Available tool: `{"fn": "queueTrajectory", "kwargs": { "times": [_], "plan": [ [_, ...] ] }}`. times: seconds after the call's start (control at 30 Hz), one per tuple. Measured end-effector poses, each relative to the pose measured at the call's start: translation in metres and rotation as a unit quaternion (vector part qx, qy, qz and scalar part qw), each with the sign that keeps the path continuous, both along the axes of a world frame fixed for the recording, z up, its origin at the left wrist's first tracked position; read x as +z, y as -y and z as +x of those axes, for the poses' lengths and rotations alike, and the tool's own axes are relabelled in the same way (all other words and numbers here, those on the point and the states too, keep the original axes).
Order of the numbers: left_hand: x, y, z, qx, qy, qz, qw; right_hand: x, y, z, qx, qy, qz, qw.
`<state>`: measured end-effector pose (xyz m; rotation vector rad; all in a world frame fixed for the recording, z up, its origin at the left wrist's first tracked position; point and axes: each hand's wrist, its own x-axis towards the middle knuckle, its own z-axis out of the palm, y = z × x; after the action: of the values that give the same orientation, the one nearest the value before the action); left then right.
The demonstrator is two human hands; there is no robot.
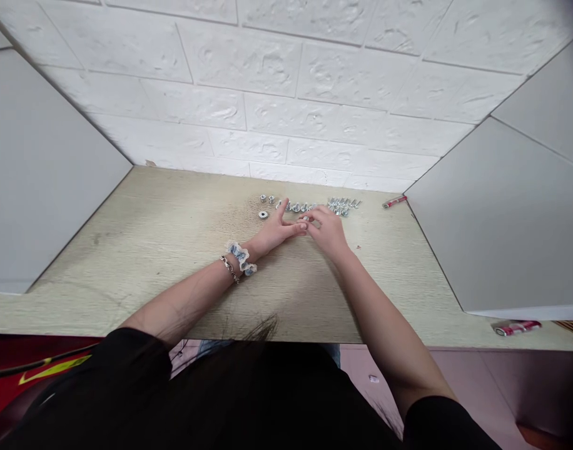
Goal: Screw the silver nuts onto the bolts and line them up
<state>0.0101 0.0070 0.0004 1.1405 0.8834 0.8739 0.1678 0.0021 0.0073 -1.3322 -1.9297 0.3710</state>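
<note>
A person's bare left hand (pixel 278 232) and bare right hand (pixel 328 232) meet over a pale wood-grain tabletop (pixel 174 212), the right pinching a small silver metal piece (pixel 306 219) at its fingertips. The left thumb reaches in and one finger points up and away; whether the left grips the piece too cannot be told. Just beyond, a row of silver flanged metal screws (pixel 296 207) is partly hidden by both hands, with a cluster of thin silver metal screws (pixel 345 203) to its right. To its left lie two small round silver metal fittings (pixel 267 199) and a silver metal disc with a dark centre (pixel 263 214). Farther right, a red-and-silver cylinder (pixel 394 202) sits by a smooth grey panel (pixel 507 219), and a white brick-patterned wall (pixel 272 119) closes off the back
</note>
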Motion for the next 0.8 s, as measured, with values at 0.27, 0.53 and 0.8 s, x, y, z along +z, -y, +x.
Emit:
{"fn": "queueTrajectory", "kwargs": {
  "times": [0.27, 0.53, 0.8],
  "plan": [
    [-0.008, -0.006, -0.003, -0.085, -0.083, 0.041, 0.992, 0.004, -0.022, 0.082, -0.250, 0.036, -0.005, 0.967],
    [-0.005, -0.004, 0.000, -0.076, -0.084, 0.015, 0.993, -0.027, -0.034, 0.115, -0.240, 0.116, -0.120, 0.956],
    [0.000, -0.001, -0.003, -0.073, -0.095, 0.022, 0.992, -0.007, -0.043, 0.088, -0.242, 0.131, 0.041, 0.960]
  ]
}}
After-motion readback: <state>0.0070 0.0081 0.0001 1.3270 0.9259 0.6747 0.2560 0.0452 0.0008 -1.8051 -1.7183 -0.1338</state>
